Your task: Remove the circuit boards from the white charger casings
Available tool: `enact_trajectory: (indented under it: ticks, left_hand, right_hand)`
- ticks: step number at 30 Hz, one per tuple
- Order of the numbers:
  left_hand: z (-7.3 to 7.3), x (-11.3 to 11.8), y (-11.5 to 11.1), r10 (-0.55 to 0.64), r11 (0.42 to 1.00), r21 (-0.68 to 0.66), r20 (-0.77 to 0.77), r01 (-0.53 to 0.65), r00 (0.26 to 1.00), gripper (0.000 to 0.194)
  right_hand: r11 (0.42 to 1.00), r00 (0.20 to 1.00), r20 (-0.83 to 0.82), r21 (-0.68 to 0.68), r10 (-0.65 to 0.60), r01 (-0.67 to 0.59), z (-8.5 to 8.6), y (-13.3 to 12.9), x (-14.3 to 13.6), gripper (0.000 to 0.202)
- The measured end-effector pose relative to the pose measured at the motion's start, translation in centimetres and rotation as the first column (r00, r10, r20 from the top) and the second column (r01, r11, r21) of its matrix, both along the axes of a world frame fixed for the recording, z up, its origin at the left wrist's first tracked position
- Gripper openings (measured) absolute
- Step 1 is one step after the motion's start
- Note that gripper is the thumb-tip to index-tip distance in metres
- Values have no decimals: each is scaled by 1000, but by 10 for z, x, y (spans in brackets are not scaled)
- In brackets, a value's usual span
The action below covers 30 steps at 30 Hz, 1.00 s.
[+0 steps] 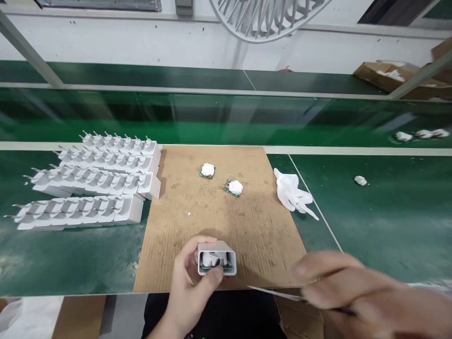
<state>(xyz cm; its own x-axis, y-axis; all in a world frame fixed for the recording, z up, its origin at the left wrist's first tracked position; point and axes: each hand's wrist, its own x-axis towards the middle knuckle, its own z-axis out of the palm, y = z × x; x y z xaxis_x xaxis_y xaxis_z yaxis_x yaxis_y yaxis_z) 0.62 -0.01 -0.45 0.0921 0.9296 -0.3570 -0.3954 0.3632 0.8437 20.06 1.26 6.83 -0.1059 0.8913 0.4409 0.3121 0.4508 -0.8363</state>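
Observation:
My left hand is wrapped around a white plastic charger housing, with its open end toward me. Inside it sits a green circuit board with white putty, and my thumb presses at the lower rim. To the right, my right hand is blurred by motion, its fingers closed on a thin, pointed metal tool. The tool's tip points left, toward the housing but apart from it. Two more circuit boards topped with white putty, one farther back and one nearer, lie on the cardboard sheet.
Several rows of white plug housings stand at the left, metal pins up. A crumpled white glove lies across the cardboard's right edge. One putty lump sits on the green bench; several putty-covered pieces are at the far right. Overhead is a fan.

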Motion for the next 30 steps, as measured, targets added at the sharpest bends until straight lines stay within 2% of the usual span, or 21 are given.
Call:
enact_trajectory:
  ticks: [1,2,3,5,7,9,11,13,15,16,17,18,19,21,22,23,25,27,30]
  left_hand:
    - [0,-1,1,22,1000,-17,17,-22,1000,35]
    - [1,-1,2,23,999,-29,36,-22,999,36]
    - [1,-1,3,18,999,-32,51,-17,999,37]
    - [2,-1,5,16,1000,-15,48,-15,999,38]
    - [3,2,7,17,999,28,28,-18,999,37]
    - [3,6,9,13,997,80,17,-15,1000,38]
    - [3,7,9,10,995,103,24,-12,1000,47]
    - [2,1,8,34,993,111,-10,-33,999,65]
    - [3,-16,6,129,979,177,-139,-103,982,74]
    - [3,-29,4,222,957,241,-248,-162,943,70]
    - [3,-44,3,343,919,324,-375,-224,861,62]
    - [3,-61,2,466,869,417,-505,-267,727,51]
    - [3,-77,2,564,819,504,-622,-273,543,41]
    - [2,-106,4,650,760,635,-744,-137,157,30]
    - [0,-117,6,658,753,657,-753,-40,12,27]
    - [-1,-125,10,657,754,655,-748,50,-94,25]
    - [-6,-134,20,636,772,617,-740,155,-220,24]
    - [-9,-133,31,597,801,573,-747,172,-293,26]
    - [-11,-124,47,564,818,560,-741,127,-365,28]
  right_hand:
    - [1000,991,-128,7,-24,25,1,6,4,19]
    - [999,985,-171,5,-31,33,1,12,6,22]
    - [1000,993,-114,-11,-17,16,1,17,7,25]
    - [990,977,170,-85,130,-117,-1,25,4,31]
    - [956,854,432,-165,291,-242,-5,28,-6,42]
    - [935,766,538,-179,352,-305,-8,29,-19,46]
    - [925,742,561,-138,367,-353,-8,36,-29,30]
    - [921,743,561,-106,366,-375,-5,58,-33,18]
    - [961,727,640,-73,251,-267,-1,97,-31,13]
    - [985,681,719,-35,141,-167,1,122,-28,22]
    - [1000,576,817,10,-17,16,1,148,-25,31]
    - [994,531,842,46,-93,102,-1,175,-22,33]
    - [987,502,855,66,-132,148,-4,200,-19,33]
    - [968,444,873,107,-201,227,-17,242,-18,36]
    - [961,422,882,111,-212,251,-26,257,-19,36]
    - [956,402,889,113,-219,271,-36,269,-21,36]
    - [950,373,902,107,-217,294,-54,283,-24,30]
    - [949,359,909,102,-211,300,-67,291,-25,25]
    - [957,375,906,94,-197,274,-67,293,-23,25]
